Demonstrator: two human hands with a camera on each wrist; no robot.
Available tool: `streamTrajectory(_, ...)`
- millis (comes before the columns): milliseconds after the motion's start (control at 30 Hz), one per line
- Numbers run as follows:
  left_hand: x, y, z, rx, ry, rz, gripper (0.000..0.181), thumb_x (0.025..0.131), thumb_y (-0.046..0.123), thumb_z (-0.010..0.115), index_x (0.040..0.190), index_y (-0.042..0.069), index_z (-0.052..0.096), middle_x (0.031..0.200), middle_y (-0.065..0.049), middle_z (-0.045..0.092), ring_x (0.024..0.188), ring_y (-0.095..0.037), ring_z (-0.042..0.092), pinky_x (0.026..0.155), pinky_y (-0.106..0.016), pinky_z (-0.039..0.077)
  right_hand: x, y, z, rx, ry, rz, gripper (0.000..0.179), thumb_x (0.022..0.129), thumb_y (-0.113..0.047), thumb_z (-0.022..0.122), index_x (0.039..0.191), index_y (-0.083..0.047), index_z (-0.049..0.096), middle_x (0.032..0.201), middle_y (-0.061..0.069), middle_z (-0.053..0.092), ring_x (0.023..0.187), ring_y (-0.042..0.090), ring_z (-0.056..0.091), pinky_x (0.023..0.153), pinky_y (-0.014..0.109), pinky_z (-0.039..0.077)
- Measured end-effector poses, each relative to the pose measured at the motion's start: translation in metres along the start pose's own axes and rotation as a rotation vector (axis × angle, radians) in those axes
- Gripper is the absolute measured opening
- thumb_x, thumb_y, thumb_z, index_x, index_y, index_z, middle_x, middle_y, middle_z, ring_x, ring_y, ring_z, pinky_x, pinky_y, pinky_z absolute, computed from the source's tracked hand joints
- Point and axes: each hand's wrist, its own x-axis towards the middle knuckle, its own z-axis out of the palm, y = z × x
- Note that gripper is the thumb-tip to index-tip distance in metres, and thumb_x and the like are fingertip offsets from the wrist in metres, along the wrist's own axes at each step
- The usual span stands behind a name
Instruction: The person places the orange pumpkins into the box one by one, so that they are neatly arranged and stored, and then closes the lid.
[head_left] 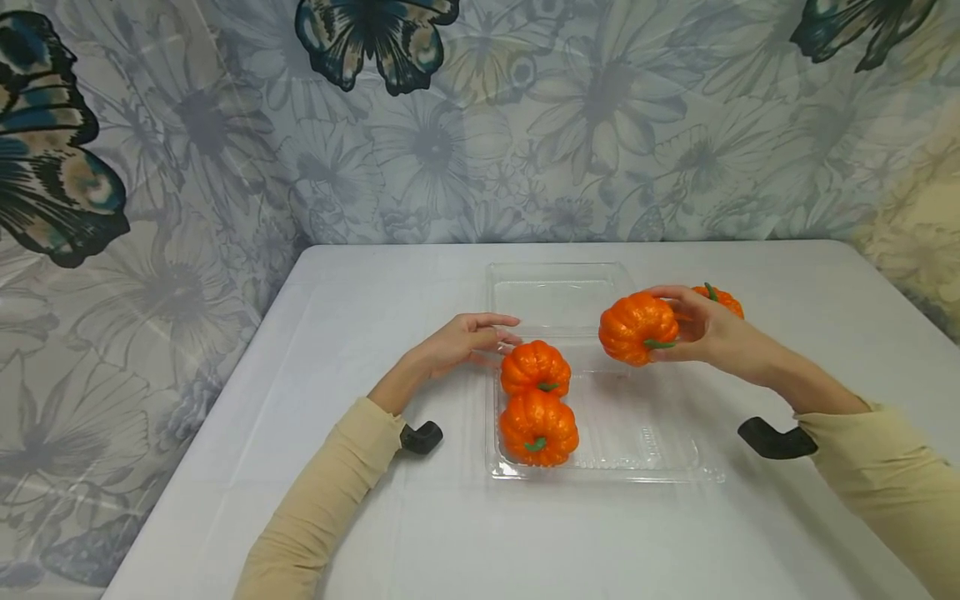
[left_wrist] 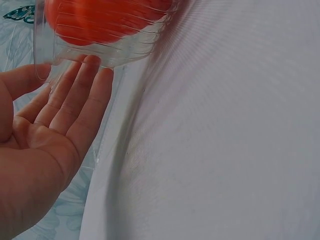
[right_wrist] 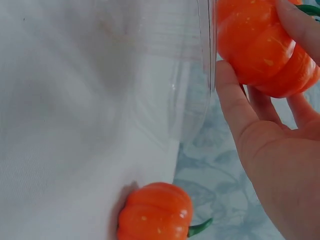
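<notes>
My right hand (head_left: 708,333) grips an orange pumpkin (head_left: 637,328) with a green stem, thumb and fingers around its side. It is held above the right part of a clear plastic clamshell container (head_left: 637,433), whose lid (head_left: 555,275) lies folded back at the far side. Two more pumpkins sit in the container's left half, a rear one (head_left: 536,367) and a front one (head_left: 539,429). At the container's left edge is my left hand (head_left: 465,340), its fingers extended. In the left wrist view, the fingertips (left_wrist: 91,60) reach the plastic wall.
Behind my right hand, another pumpkin (head_left: 722,300) rests on the white table (head_left: 420,533), right of the container. A flowered cloth wall (head_left: 480,167) with butterfly prints rises behind the table and along its left side.
</notes>
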Motion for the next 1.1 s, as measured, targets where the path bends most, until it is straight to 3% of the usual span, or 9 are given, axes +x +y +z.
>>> streamTrajectory(167,0.000,-0.001,-0.002,0.007,0.003,-0.001,0.044,0.098,0.006,0.043,0.140,-0.004,0.042,0.126,-0.019,0.057,0.109,-0.029,0.057,0.090,-0.041,0.050,0.000,-0.004,0.004,-0.059,-0.028,-0.018,0.070,0.082,-0.007,0.074,0.140,-0.011,0.035,0.133,0.010,0.046,0.110,0.012,0.056,0.083,0.028,0.052)
streamTrajectory(333,0.001,-0.002,-0.003,0.009,0.003,0.000,0.044,0.098,0.007,0.043,0.140,-0.004,0.042,0.126,-0.019,0.057,0.109,-0.029,0.057,0.090,-0.041,0.050,0.003,-0.006,0.009,-0.108,-0.067,-0.103,0.070,0.080,-0.006,0.076,0.139,-0.006,0.039,0.132,0.013,0.046,0.112,0.011,0.053,0.083,0.027,0.052)
streamTrajectory(533,0.001,-0.002,-0.002,0.010,-0.005,0.000,0.043,0.098,0.006,0.043,0.140,-0.004,0.041,0.127,-0.020,0.057,0.108,-0.029,0.057,0.090,-0.040,0.049,0.006,-0.004,0.016,-0.199,-0.097,-0.167,0.068,0.078,-0.008,0.078,0.136,-0.005,0.043,0.130,0.012,0.048,0.115,0.026,0.050,0.085,0.025,0.050)
streamTrajectory(767,0.001,-0.001,-0.001,0.005,-0.011,0.012,0.043,0.098,0.005,0.043,0.140,-0.005,0.041,0.127,-0.020,0.056,0.108,-0.029,0.057,0.090,-0.041,0.050,0.008,-0.008,0.024,-0.284,-0.097,-0.244,0.067,0.075,-0.006,0.080,0.134,-0.005,0.048,0.131,0.011,0.051,0.115,0.027,0.048,0.083,0.035,0.053)
streamTrajectory(900,0.002,-0.001,-0.001,-0.001,-0.012,0.008,0.044,0.098,0.006,0.043,0.140,-0.005,0.041,0.127,-0.021,0.056,0.109,-0.029,0.057,0.090,-0.042,0.050,0.006,-0.009,0.029,-0.351,-0.092,-0.249,0.067,0.074,-0.001,0.080,0.134,-0.004,0.050,0.130,0.012,0.050,0.111,0.028,0.048,0.081,0.042,0.053)
streamTrajectory(1100,0.002,-0.002,-0.001,-0.003,-0.004,0.002,0.043,0.099,0.007,0.043,0.140,-0.005,0.041,0.127,-0.020,0.057,0.109,-0.029,0.057,0.090,-0.042,0.050,0.005,-0.009,0.036,-0.383,-0.129,-0.203,0.069,0.074,0.002,0.079,0.135,-0.004,0.049,0.128,0.012,0.052,0.109,0.029,0.050,0.082,0.041,0.053)
